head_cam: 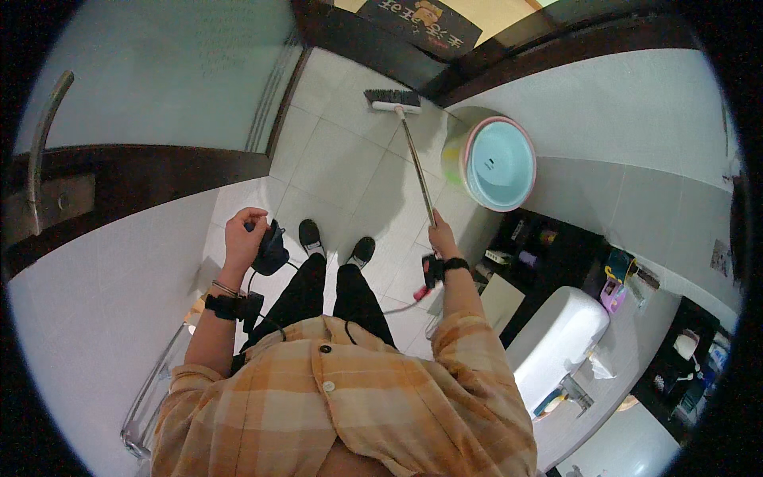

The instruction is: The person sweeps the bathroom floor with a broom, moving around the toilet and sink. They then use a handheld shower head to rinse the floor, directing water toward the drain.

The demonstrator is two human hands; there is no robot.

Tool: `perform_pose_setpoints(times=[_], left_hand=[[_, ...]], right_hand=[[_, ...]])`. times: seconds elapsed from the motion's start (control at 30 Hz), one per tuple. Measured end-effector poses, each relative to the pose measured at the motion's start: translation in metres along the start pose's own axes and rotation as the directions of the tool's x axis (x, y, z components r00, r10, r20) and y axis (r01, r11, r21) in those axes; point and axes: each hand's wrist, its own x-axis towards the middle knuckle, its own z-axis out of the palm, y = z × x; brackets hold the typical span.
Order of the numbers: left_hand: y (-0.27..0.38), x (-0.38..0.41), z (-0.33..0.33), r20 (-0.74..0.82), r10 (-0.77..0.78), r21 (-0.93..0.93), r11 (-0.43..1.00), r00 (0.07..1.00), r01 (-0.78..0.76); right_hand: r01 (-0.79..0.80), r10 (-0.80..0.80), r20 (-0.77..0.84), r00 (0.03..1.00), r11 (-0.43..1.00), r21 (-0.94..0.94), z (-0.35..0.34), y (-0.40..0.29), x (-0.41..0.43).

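My right hand [442, 238] grips the metal handle [417, 160] of a broom. The broom's white head [393, 106], with dark bristles, rests on the tiled floor ahead, near the doorway. My left hand [243, 239] is at the left with its fingers curled around a dark blue part. Just beside and below that hand is a dark blue object [271, 249], seen from above and perhaps a dustpan; its lower side and how it joins the held part are hidden. Both wrists wear black straps with small devices and cables.
Nested basins [501, 164], light blue on top, stand right of the broom. Below them are a dark shelf [539, 253] and a white sink [557, 340] with a faucet [577, 393]. A frosted door [173, 71] stands at the left, a dark mat [417, 27] beyond the threshold.
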Motion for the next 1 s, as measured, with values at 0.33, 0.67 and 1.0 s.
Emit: perform_pose_setpoints(times=[0.33, 0.67, 1.0], left_hand=[[0.001, -0.004, 0.006, -0.016, 0.01, -0.072, 0.997, 1.0, -0.011], [0.002, -0.006, 0.003, 0.042, 0.037, 0.057, 0.998, 0.998, -0.039], [-0.004, -0.006, 0.008, 0.031, 0.049, -0.071, 0.996, 0.998, -0.046]], right_hand=[[0.042, -0.033, 0.149, 0.988, 0.997, -0.058, -0.03, 0.122, -0.179], [-0.07, 0.071, 0.011, 0.997, 0.997, -0.034, -0.007, 0.002, -0.012], [-0.029, 0.039, 0.201, 0.979, 0.998, -0.051, -0.011, 0.117, -0.189]])
